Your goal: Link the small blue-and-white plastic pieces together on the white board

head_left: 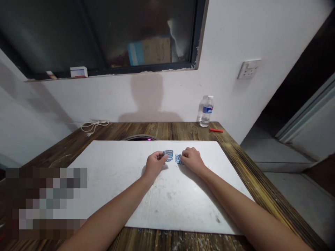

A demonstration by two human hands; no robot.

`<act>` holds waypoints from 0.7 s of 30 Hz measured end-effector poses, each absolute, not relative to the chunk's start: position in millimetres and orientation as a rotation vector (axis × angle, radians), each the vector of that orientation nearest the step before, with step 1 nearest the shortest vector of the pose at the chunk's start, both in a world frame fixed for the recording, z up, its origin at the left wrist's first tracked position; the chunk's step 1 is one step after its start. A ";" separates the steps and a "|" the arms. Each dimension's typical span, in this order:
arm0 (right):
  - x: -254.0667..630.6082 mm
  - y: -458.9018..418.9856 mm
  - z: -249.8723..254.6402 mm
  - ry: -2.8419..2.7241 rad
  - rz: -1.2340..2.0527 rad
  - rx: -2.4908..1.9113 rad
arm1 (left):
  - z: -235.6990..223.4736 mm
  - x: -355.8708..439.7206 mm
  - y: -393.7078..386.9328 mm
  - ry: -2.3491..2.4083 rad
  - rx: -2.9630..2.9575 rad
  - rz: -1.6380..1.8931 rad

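the left hand point(155, 164) is curled nearly shut, fingertips pinching the near edge of a blue-and-white printed piece point(169, 155). the right hand point(190, 159) is likewise curled, fingers closed on the edge of a second printed piece point(179, 159) of the same colouring. exact grip pressure cannot be read at this resolution. the two pieces sit just beside each other, near the far-middle of the work surface, with a narrow gap between them. both forearms extend from the lower corners of the view and rest low over the surface.

work surface: a white board point(183, 209), scuffed and lightly stained, lying flat on a wooden bench point(157, 130). a dark round rim point(140, 138) shows just past the far edge of the board, partly hidden by it.

far side of the bench, left to right: a loose white cord point(94, 126), a clear water bottle point(206, 111) with a blue label, standing upright, and a small red stick point(216, 130) lying flat.

beyond the bench: a white wall point(222, 42) bearing a wall socket point(249, 69), and a dark-framed window point(104, 35) with a small white box point(79, 71) on its sill. a grey tiled floor point(277, 153) shows to the right. a pixelated patch covers the lower left of the view.
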State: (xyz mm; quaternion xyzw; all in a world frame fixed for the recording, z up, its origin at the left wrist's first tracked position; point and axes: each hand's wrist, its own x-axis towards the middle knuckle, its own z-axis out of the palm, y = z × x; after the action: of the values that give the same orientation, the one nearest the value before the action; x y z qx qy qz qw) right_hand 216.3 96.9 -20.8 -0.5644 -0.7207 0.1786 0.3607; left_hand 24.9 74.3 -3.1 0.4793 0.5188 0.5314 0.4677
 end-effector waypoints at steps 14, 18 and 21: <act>207.7 89.2 -17.4 -1.813 0.468 -1.162 | -1.2 25.1 71.8 1.251 1.225 1.273; 202.3 90.6 -19.0 -1.739 0.629 -1.061 | -3.9 24.1 72.1 1.232 1.310 1.247; 201.1 90.2 -16.9 -1.688 0.739 -1.023 | -6.5 23.5 73.1 1.217 1.317 1.232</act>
State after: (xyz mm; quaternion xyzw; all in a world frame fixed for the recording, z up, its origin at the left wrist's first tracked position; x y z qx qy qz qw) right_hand 201.1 90.2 -16.9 -0.4220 -0.6963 0.3046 0.4942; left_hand 23.5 73.1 -6.5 0.5362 0.4954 0.5014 0.4645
